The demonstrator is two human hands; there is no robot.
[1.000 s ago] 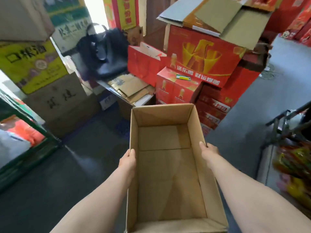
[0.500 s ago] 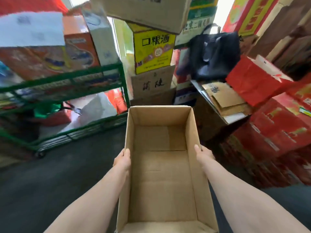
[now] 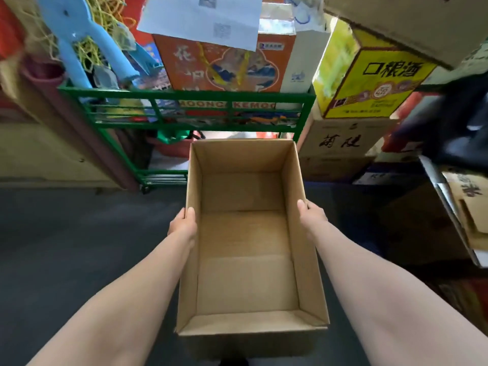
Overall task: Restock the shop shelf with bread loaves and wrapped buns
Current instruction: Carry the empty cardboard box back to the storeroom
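Observation:
An open, empty cardboard box (image 3: 245,281) is carried in front of me above the dark floor. My left hand (image 3: 182,225) grips its left wall near the top edge, thumb over the rim. On the opposite side my right hand (image 3: 311,216) grips the right wall the same way. Nothing lies inside the box. No bread loaves or wrapped buns are visible in this view.
A green metal rack (image 3: 184,97) loaded with orange gift boxes stands straight ahead. Stacked cartons, one yellow (image 3: 369,83) and brown ones below (image 3: 340,146), rise at the right. A black bag (image 3: 454,128) and flattened cardboard sit at far right. Dark floor (image 3: 79,247) spreads left.
The view has swung left: the red drink cartons left the frame and the green rack now sits straight ahead. Both hands keep the same hold on the box.

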